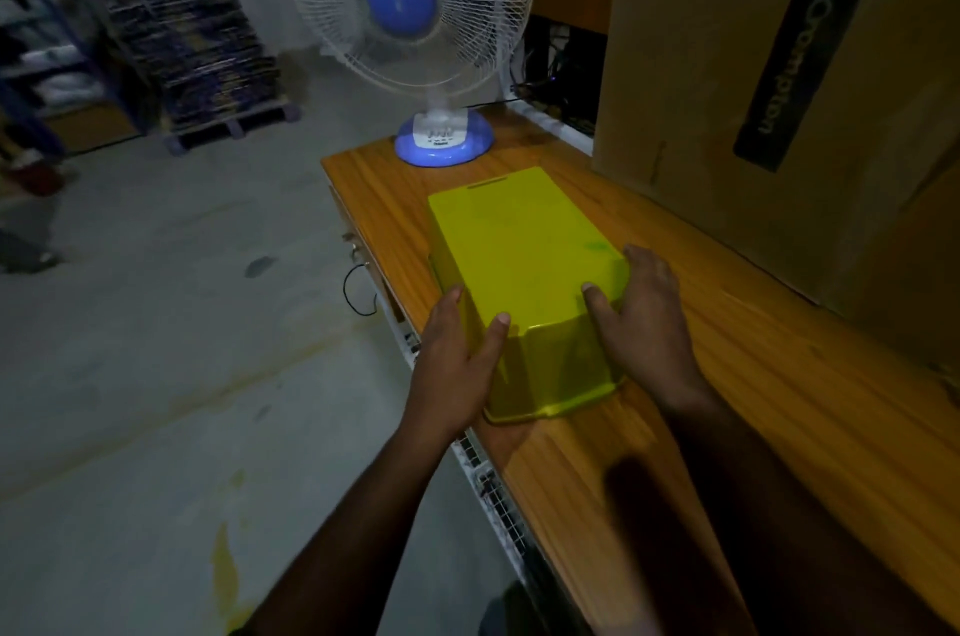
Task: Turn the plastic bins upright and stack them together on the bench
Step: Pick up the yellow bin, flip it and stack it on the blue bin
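Note:
A yellow-green plastic bin (519,261) lies upside down on the wooden bench (727,375), its flat base facing up. My left hand (457,360) grips the bin's near left side, thumb on the base. My right hand (639,318) holds the near right side, thumb on top as well. Only one bin body shows; whether others are nested under it is hidden.
A white and blue table fan (415,27) stands at the bench's far end. A large cardboard box (779,89) lines the right side of the bench. The bench's left edge drops to a concrete floor (156,323). Stacked goods on a pallet (197,53) sit far left.

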Tool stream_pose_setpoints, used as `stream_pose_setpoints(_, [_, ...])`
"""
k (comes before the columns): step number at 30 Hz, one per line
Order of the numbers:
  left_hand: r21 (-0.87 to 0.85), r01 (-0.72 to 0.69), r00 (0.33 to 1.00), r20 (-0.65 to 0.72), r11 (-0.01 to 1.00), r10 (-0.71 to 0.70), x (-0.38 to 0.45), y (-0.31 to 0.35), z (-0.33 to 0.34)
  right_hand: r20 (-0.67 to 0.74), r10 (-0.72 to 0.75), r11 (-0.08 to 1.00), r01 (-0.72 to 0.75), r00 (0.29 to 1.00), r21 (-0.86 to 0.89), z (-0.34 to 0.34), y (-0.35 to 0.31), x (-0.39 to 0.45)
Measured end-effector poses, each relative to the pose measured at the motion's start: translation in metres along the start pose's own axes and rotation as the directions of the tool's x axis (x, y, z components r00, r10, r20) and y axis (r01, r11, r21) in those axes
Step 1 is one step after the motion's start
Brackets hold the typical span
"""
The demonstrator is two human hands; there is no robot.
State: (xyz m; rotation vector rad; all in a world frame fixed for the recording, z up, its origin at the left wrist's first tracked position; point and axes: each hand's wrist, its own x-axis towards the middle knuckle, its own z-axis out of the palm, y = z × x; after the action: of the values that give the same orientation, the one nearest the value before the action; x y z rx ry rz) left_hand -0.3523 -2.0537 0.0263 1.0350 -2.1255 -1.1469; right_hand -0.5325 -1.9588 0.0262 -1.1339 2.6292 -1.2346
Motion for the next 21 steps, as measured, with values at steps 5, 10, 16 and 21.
stream_pose_setpoints(5, [-0.294,0.274,0.961,0.112,0.916,-0.252,0.031,-0.013,0.016,0.020,0.081,0.995,-0.082,0.997,0.056,0.015,0.005,-0.010])
stream_pose_setpoints(10, [-0.333,0.262,0.965,0.095,0.906,-0.244,0.061,-0.023,0.019,-0.093,0.125,0.985,-0.113,0.988,0.127,0.016,-0.002,-0.021])
stream_pose_setpoints(16, [-0.660,0.392,0.920,0.304,0.641,-0.249,0.081,-0.027,0.010,-0.343,0.034,0.977,0.040,0.939,0.208,0.000,-0.049,-0.016])
stream_pose_setpoints(21, [-0.718,0.566,0.824,0.476,0.405,-0.308,0.081,-0.029,0.008,-0.511,-0.059,0.995,0.012,0.858,-0.096,-0.005,-0.070,-0.014])
